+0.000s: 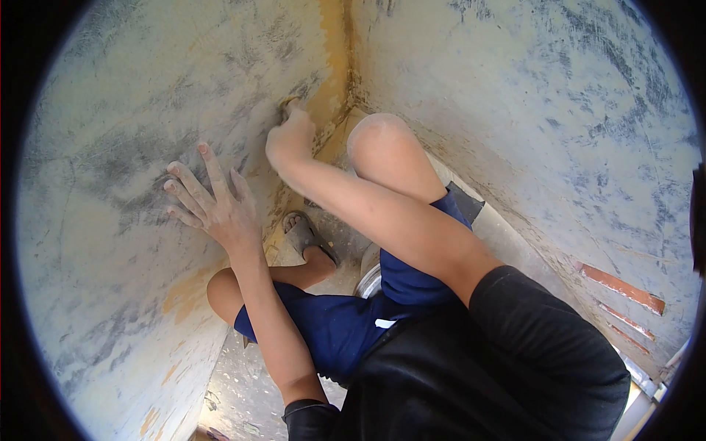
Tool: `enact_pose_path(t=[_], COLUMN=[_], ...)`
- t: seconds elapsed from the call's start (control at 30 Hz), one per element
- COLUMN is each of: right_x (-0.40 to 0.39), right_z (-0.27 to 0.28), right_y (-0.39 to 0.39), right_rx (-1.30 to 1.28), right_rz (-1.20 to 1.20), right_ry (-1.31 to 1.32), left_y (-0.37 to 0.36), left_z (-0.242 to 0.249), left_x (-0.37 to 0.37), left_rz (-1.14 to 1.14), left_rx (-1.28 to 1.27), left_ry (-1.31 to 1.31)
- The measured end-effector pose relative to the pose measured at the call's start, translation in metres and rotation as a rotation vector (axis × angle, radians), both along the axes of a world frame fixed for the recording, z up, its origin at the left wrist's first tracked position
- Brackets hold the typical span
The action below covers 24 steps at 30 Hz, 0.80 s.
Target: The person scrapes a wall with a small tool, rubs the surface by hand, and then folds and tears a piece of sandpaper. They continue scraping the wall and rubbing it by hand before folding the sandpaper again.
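My left hand (224, 209) is open, its dusty fingers spread flat on the left wall (118, 242), which is pale with dark grey smears. Farther toward the corner, my right hand (292, 140) is closed, with its fingers against the same wall. A small dark and yellowish edge shows at its fingertips, too little to name what it holds. Beside that hand, a strip of bare yellow-brown surface (334, 55) runs down along the corner. White dust covers both hands.
The right wall (515, 88) meets the left one in the corner ahead. Orange-red strips (624, 288) mark its lower part. Between the walls are my bent knees (390, 151), a sandalled foot (303, 234), a dusty floor (243, 389) and a partly hidden round metallic rim (370, 281) under me.
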State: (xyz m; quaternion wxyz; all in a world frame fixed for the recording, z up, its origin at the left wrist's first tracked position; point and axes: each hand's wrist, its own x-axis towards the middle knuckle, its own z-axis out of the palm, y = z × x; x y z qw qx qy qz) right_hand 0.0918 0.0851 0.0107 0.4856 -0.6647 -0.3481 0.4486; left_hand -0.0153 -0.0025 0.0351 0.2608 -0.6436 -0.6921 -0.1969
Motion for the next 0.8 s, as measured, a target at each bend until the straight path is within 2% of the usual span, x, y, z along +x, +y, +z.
enact_pose_path(t=[0.03, 0.1, 0.13, 0.27, 0.33, 0.37, 0.43, 0.5, 0.57, 0.7, 0.8], right_x=[-0.006, -0.020, -0.017, -0.003, -0.026, -0.026, -0.013, -0.003, -0.002, -0.014, -0.007], right_z=[-0.002, 0.002, 0.003, 0.001, -0.010, -0.012, 0.005, 0.002, 0.015, 0.005, 0.005], right_y=[-0.001, -0.007, -0.016, 0.002, 0.008, 0.003, -0.017, -0.001, 0.009, -0.013, 0.000], right_rx=[0.003, 0.022, -0.034, -0.005, 0.050, 0.045, 0.024, 0.004, -0.129, -0.061, -0.003], right_rz=[0.002, -0.092, 0.042, 0.040, -0.244, -0.244, 0.043, 0.060, -0.042, 0.080, 0.011], right_ry=[0.003, -0.189, -0.100, -0.007, -0.181, -0.183, -0.149, -0.050, 0.061, -0.080, 0.069], left_y=[0.001, 0.001, 0.000, 0.002, 0.001, 0.001, 0.001, 0.001, 0.003, 0.003, 0.001], left_z=[0.001, 0.003, 0.003, 0.002, 0.002, 0.003, 0.004, 0.001, 0.003, 0.003, 0.001], left_x=[-0.001, -0.001, -0.001, 0.002, 0.001, 0.002, 0.005, 0.003, 0.002, 0.004, 0.004], left_rz=[-0.006, -0.008, -0.011, -0.002, 0.005, 0.004, 0.002, -0.001, -0.007, -0.002, -0.001], left_rx=[0.011, 0.009, -0.002, 0.033, 0.012, 0.006, 0.010, 0.014, 0.035, 0.015, 0.018], left_ry=[0.008, 0.008, 0.003, -0.005, -0.008, -0.010, -0.041, -0.030, -0.013, -0.035, -0.033])
